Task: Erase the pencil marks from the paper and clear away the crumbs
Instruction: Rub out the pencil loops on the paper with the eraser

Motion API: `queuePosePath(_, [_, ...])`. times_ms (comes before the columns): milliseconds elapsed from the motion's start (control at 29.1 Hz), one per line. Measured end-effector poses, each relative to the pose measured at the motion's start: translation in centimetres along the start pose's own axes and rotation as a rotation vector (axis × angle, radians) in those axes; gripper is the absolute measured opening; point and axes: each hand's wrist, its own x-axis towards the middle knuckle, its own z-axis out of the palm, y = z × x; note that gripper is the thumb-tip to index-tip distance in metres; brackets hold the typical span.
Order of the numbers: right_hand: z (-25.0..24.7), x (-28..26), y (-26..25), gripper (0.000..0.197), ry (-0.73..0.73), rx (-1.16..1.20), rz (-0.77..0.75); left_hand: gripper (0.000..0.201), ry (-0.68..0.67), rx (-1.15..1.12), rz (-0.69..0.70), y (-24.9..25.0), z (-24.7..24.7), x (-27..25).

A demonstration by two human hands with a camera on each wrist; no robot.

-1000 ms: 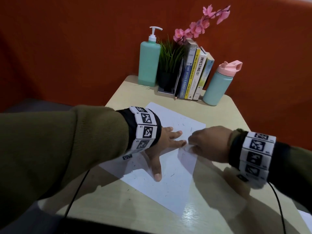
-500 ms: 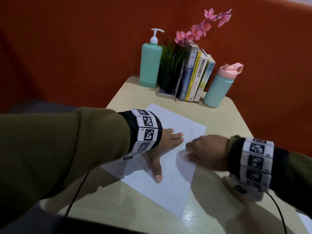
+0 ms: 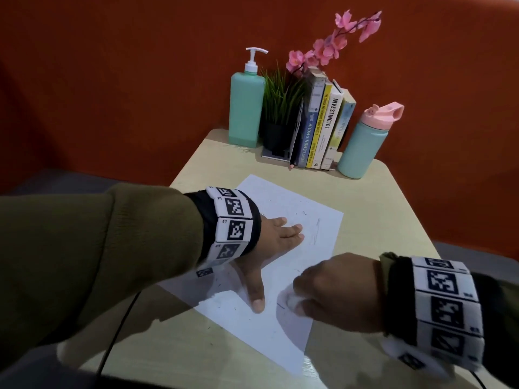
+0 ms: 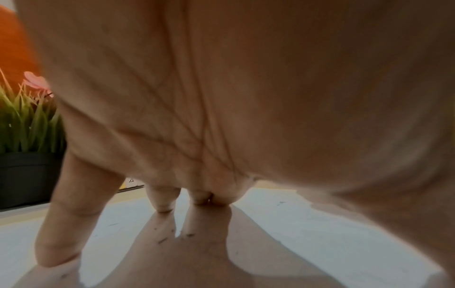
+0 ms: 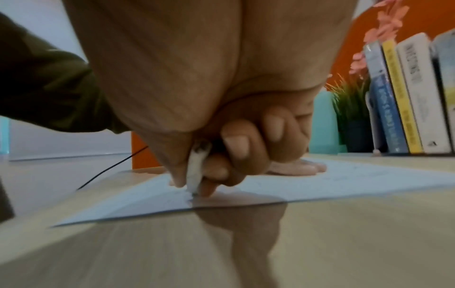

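A white sheet of paper (image 3: pixel 283 209) lies slanted on the pale wooden table (image 3: pixel 373 209), with faint pencil marks (image 3: pixel 316 228) near its far right edge and dark eraser crumbs (image 4: pixel 162 240) scattered over it. My left hand (image 3: pixel 276 242) lies flat on the sheet, fingers straight and thumb spread toward me. My right hand (image 3: pixel 331 290) pinches a white eraser (image 5: pixel 194 171) between thumb and fingers, its dirty tip pressed on the paper near the sheet's near right edge. In the head view the eraser (image 3: pixel 292 299) shows as a blurred white patch by the knuckles.
At the table's back stand a mint pump bottle (image 3: pixel 245 108), a potted grass plant (image 3: pixel 278 116) with pink blossoms, a row of books (image 3: pixel 323 124) and a teal flask with a pink lid (image 3: pixel 362 144). A black cable (image 3: pixel 118 332) runs off the near left edge.
My right hand with the eraser has slid toward me along the paper's right side, from beside the left fingertips to near the left thumb tip. The left hand stays pressed flat.
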Motion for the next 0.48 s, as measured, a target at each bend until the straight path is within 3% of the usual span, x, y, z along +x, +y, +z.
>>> queuePosePath(172, [-1.1,0.8,5.7,0.023,0.108,0.101,0.192,0.136,-0.025,0.0,0.014,0.5,0.3,-1.0])
queuePosePath(309, [-1.0,1.0,9.9,0.018,0.237,0.152,0.321,0.123,-0.014,-0.042,0.011,0.5,-0.5,-2.1])
queuePosePath(412, [-1.2,1.2,10.1,0.02,0.202,0.146,0.35,0.12,0.11,-0.075,-0.02,-0.1,-2.3,-1.1])
queuePosePath(481, [-1.3,1.8,9.7,0.02,0.181,0.103,0.327,0.122,0.123,-0.085,-0.032,-0.4,-3.4,0.3])
